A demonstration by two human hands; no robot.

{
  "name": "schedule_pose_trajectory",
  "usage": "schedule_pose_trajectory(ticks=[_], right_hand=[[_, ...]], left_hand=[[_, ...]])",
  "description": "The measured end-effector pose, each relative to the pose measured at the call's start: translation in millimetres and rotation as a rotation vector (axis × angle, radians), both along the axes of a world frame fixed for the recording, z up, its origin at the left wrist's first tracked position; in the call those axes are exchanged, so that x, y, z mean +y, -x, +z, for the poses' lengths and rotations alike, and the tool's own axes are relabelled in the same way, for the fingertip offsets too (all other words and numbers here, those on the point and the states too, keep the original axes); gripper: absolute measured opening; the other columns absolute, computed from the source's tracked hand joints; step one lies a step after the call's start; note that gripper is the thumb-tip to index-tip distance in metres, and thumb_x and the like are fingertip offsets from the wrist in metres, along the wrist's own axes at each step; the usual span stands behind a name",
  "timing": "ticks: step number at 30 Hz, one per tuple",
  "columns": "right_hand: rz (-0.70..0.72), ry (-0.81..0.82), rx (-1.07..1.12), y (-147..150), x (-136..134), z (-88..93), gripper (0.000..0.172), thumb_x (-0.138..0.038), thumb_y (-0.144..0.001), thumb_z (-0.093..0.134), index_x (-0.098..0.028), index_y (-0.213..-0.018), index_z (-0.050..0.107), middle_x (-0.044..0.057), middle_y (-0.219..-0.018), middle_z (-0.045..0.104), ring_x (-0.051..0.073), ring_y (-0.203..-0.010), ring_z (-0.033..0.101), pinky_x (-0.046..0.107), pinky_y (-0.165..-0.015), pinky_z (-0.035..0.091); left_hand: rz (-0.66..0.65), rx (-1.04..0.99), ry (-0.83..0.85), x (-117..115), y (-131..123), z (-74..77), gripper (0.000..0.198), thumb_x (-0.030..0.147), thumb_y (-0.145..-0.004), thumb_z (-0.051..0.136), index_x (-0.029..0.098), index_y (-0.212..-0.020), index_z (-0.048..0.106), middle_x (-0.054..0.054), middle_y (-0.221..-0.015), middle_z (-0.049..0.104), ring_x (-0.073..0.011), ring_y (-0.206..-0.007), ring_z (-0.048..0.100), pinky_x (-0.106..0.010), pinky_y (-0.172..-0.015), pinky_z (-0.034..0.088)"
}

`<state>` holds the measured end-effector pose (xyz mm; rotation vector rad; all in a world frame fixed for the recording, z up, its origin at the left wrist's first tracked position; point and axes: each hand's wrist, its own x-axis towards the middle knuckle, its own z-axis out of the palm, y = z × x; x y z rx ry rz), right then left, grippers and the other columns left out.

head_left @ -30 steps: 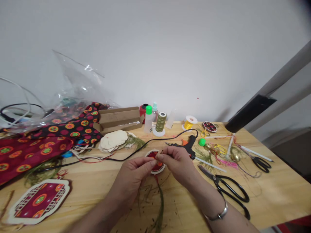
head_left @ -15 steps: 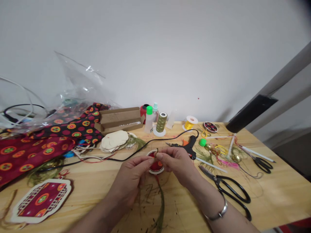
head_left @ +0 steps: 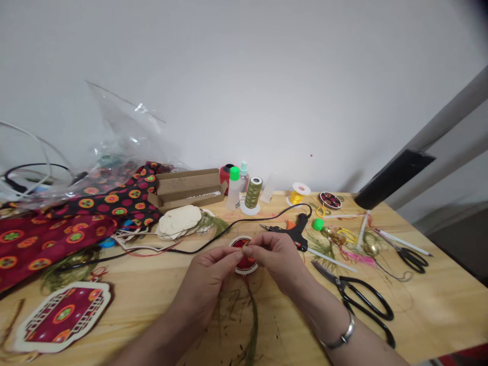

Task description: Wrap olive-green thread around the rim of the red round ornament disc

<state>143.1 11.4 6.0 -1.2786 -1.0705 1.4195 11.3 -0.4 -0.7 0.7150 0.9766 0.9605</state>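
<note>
My left hand [head_left: 208,282] and my right hand [head_left: 276,259] meet at the middle of the wooden table [head_left: 430,305]. Both pinch at a small round red ornament [head_left: 246,260] with a white rim. A thin green tassel strand [head_left: 252,320] hangs from it toward me. The fingers of both hands are closed on the ornament's top edge. A silver bracelet [head_left: 343,335] circles my right wrist.
Large black scissors [head_left: 362,300] lie right of my hands, a black glue gun [head_left: 295,231] with its cord just beyond. Thread spools and glue bottles [head_left: 244,190] stand by the wall. Patterned red fabric [head_left: 57,223], a cardboard box [head_left: 188,187] and a fabric-covered cutout [head_left: 63,315] lie left.
My fingers have shifted slightly on the ornament; the short strand end that stuck up between them half a second ago is now tucked down. The hands stay in the same place.
</note>
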Motion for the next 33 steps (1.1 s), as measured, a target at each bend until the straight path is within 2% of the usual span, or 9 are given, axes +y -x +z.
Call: schedule_pose_trajectory(ticks=[4,9,15,19,22,24,26,29,33], right_hand=[[0.009,-0.038,-0.081,1,-1,3.0,0.012,-0.017,-0.059,0.064,-0.014,-0.052,0.056,-0.003,-0.051,0.054,0.008,-0.048,0.045,0.02,-0.049,0.036],[0.036,-0.118,-0.18,0,-1,1.2,0.011,-0.015,-0.065,0.057,-0.016,-0.054,0.054,-0.003,-0.053,0.054,0.009,-0.051,0.047,0.02,-0.051,0.038],[0.047,-0.179,-0.259,-5,1,-3.2,0.011,-0.015,-0.068,0.056,-0.017,-0.057,0.055,-0.003,-0.055,0.055,0.01,-0.053,0.049,0.02,-0.051,0.038],[0.031,-0.26,-0.334,-8,2,-6.3,0.009,-0.017,-0.07,0.055,-0.017,-0.061,0.057,-0.002,-0.06,0.058,0.011,-0.058,0.051,0.021,-0.054,0.039],[0.009,-0.299,-0.422,-11,3,-5.9,0.01,-0.018,-0.071,0.054,-0.017,-0.062,0.058,-0.001,-0.061,0.059,0.012,-0.059,0.052,0.022,-0.056,0.039],[-0.014,-0.312,-0.48,-12,3,-4.9,0.011,-0.018,-0.071,0.055,-0.018,-0.061,0.058,-0.001,-0.06,0.059,0.013,-0.058,0.052,0.022,-0.055,0.039],[-0.041,-0.314,-0.51,-13,3,-4.2,0.01,-0.019,-0.071,0.055,-0.018,-0.061,0.059,-0.001,-0.059,0.06,0.013,-0.058,0.052,0.023,-0.055,0.038],[-0.076,-0.288,-0.502,-13,3,-3.6,0.011,-0.02,-0.07,0.055,-0.018,-0.061,0.059,-0.001,-0.058,0.06,0.013,-0.057,0.053,0.023,-0.055,0.039],[-0.096,-0.188,-0.384,-12,6,-2.5,0.013,-0.022,-0.068,0.056,-0.017,-0.056,0.057,-0.002,-0.051,0.057,0.011,-0.047,0.047,0.022,-0.048,0.036]], left_hand=[[-0.003,0.06,-0.024,0,0,0.3,0.009,0.023,-0.068,0.066,0.015,-0.068,0.071,0.001,-0.057,0.066,-0.0086,-0.052,0.052,-0.016,-0.05,0.037],[-0.04,0.165,-0.114,0,5,-4.1,0.014,0.028,-0.071,0.063,0.016,-0.07,0.07,0.006,-0.045,0.052,-0.0055,-0.042,0.038,-0.016,-0.043,0.027],[-0.063,0.222,-0.159,2,6,0.9,0.013,0.027,-0.069,0.063,0.016,-0.064,0.069,-0.001,-0.065,0.068,-0.0154,-0.067,0.058,-0.022,-0.065,0.042],[-0.045,0.336,-0.157,5,6,6.8,0.013,0.029,-0.066,0.065,0.017,-0.066,0.07,-0.003,-0.073,0.07,-0.0185,-0.07,0.06,-0.026,-0.067,0.044],[-0.008,0.409,-0.236,9,8,7.9,0.012,0.028,-0.065,0.065,0.018,-0.064,0.071,-0.007,-0.1,0.067,-0.0233,-0.093,0.058,-0.028,-0.077,0.044],[0.028,0.488,-0.301,11,10,8.1,0.01,0.027,-0.063,0.066,0.019,-0.061,0.072,-0.007,-0.108,0.063,-0.0249,-0.105,0.051,-0.028,-0.083,0.041],[0.037,0.512,-0.329,10,10,8.5,0.01,0.027,-0.063,0.066,0.019,-0.062,0.072,-0.007,-0.1,0.065,-0.0239,-0.101,0.053,-0.027,-0.08,0.042],[-0.044,0.463,-0.272,6,8,9.1,0.013,0.029,-0.065,0.064,0.019,-0.067,0.072,-0.004,-0.077,0.069,-0.0202,-0.076,0.06,-0.026,-0.069,0.044],[-0.136,0.518,-0.315,-2,4,7.3,0.013,0.027,-0.066,0.062,0.02,-0.066,0.073,-0.001,-0.065,0.069,-0.0178,-0.064,0.058,-0.023,-0.06,0.041]])
